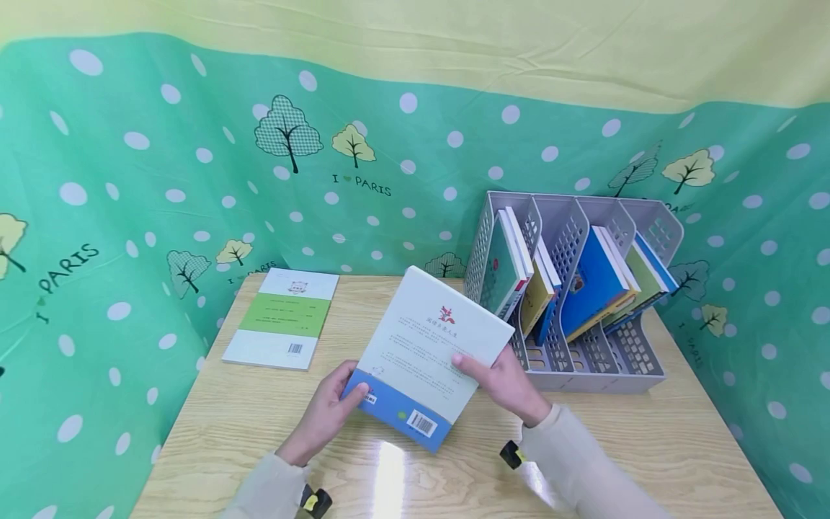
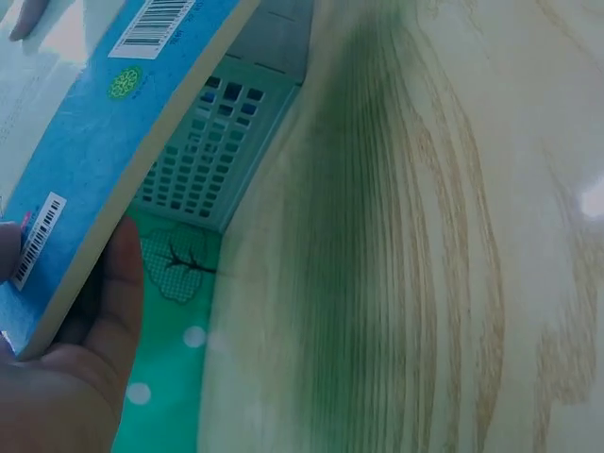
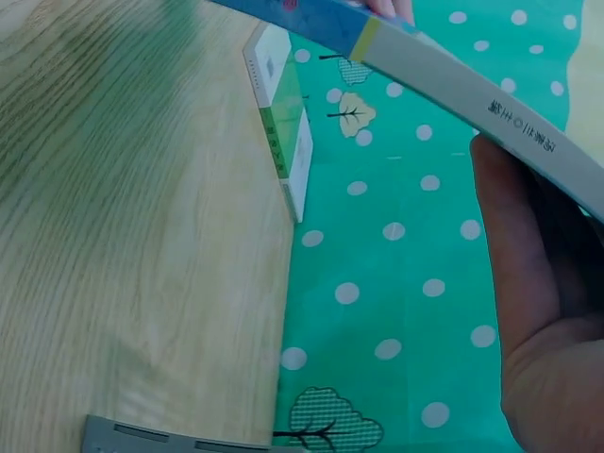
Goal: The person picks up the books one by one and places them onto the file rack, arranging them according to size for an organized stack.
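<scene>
Both hands hold a book (image 1: 421,346) above the table, its white back cover with a blue lower band facing up. My left hand (image 1: 331,407) grips the lower left corner, thumb on the blue band and fingers beneath, as the left wrist view also shows. At the right edge my right hand (image 1: 509,386) holds the book with its thumb on the cover; the right wrist view shows its fingers (image 3: 514,236) under the spine. Flat on the table at the left lies another book (image 1: 280,317), white with a green band.
A grey file rack (image 1: 583,382) stands at the right, with several books in its compartments, among them a blue book (image 1: 593,277) and a dark green book (image 1: 501,267). Behind the wooden table (image 1: 214,447) hangs a green dotted curtain (image 1: 402,209).
</scene>
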Demonstrator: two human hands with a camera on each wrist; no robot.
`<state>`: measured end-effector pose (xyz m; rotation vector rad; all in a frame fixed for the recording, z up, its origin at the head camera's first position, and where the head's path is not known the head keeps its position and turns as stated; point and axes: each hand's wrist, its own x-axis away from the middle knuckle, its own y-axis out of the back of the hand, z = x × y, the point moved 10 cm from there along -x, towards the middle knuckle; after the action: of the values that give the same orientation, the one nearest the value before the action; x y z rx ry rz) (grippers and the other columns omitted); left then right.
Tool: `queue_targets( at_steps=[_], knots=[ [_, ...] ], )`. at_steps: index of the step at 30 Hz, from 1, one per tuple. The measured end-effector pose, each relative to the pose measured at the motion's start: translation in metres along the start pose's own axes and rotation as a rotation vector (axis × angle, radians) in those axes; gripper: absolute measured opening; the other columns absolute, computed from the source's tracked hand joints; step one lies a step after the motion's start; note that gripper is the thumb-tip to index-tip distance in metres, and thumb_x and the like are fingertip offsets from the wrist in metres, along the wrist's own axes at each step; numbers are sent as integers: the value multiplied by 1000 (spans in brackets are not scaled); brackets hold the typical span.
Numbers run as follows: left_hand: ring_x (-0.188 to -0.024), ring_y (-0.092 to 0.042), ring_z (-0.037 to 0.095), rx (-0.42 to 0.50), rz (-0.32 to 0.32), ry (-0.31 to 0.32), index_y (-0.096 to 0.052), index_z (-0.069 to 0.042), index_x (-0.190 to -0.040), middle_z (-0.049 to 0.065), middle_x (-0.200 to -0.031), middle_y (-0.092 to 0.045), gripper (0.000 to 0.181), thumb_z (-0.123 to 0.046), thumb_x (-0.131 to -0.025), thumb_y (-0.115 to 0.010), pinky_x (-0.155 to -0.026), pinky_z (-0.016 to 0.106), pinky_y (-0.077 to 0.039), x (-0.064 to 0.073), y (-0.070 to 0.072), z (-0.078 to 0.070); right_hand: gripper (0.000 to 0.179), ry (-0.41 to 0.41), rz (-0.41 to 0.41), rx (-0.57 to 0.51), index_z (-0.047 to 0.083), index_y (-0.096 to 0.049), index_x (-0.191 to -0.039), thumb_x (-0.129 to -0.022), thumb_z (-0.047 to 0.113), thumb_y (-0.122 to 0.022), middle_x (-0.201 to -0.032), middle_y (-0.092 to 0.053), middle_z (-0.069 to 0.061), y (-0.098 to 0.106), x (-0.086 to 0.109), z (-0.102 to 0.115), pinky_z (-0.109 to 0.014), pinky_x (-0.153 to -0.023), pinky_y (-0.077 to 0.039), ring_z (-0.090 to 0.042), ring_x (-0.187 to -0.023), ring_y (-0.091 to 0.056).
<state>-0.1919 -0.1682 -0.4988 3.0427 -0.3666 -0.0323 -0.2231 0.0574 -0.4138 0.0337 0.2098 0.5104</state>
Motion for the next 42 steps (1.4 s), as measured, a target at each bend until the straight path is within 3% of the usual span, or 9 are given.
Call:
queue_targets(
  at_steps=[9,18,23,31,36,42],
  knots=[
    [-87,-66,23,-5,-76,-20,-61,-1,-118,13,-101,-68,28,-12,-92,-63,-79,32,-55,-6,3,-4,50,135,7,92,-1,-43,-138,-91,-8,-55,-127,-57,-23,-15,7,50,-40,-76,-56,-29,-102,-65],
    [-91,-65,22,-24,-155,35,-64,0,-113,13,-99,-67,26,0,-87,-66,-82,29,-55,-9,11,1,58,180,5,120,8,-39,-143,-90,-8,-56,-133,-55,-17,-13,11,47,-39,-80,-55,-29,-109,-62],
    [-95,-63,24,-35,-152,43,-63,0,-116,13,-103,-66,30,1,-86,-67,-83,29,-54,-10,14,6,58,208,-5,124,10,-42,-142,-90,-8,-57,-132,-56,-16,-11,13,53,-41,-80,-55,-29,-109,-62],
    [-100,-64,25,-35,-134,-22,-58,4,-121,18,-111,-65,37,2,-85,-67,-85,29,-53,-9,19,-2,57,223,-19,132,9,-43,-142,-90,-10,-56,-131,-56,-18,-5,17,60,-41,-79,-55,-29,-107,-63],
    [-100,-65,26,-64,-149,20,-57,7,-121,23,-112,-63,35,3,-86,-65,-85,27,-53,-10,28,-1,59,242,-46,155,10,-43,-142,-89,-12,-56,-132,-56,-16,2,19,67,-42,-80,-55,-29,-109,-62],
    [-97,-65,23,-152,-208,40,-62,2,-116,19,-109,-65,29,-4,-88,-66,-83,24,-53,-6,49,-4,60,275,-72,189,6,-42,-142,-87,-14,-56,-133,-55,-17,11,23,74,-41,-79,-55,-29,-109,-62]
  ],
)
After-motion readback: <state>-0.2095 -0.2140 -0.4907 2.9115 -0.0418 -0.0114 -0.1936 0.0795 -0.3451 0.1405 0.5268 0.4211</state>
